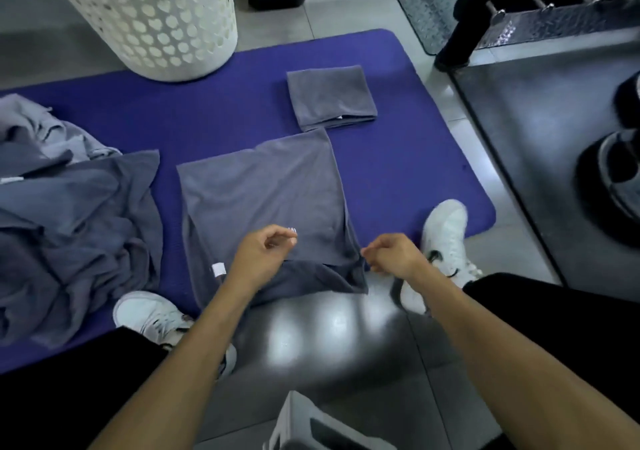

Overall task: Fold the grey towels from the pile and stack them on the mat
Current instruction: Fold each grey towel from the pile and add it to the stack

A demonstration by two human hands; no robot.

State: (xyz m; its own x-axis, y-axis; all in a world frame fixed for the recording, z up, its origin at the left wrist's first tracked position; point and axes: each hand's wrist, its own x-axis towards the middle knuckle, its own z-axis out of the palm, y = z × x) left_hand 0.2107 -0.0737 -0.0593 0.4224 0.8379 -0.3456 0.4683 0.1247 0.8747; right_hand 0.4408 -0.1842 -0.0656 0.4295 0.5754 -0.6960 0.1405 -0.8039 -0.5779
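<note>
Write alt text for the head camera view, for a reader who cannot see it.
A person's left hand and right hand work at the near edge of a half-folded grey towel on a purple mat. A folded towel lies beyond it, an unfolded grey pile to the left, and a white laundry basket behind.

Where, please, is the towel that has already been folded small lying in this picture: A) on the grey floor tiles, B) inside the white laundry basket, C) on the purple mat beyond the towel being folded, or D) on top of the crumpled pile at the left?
C: the folded towel lies flat on the purple mat, beyond the half-folded towel and apart from the basket and the pile.
</note>
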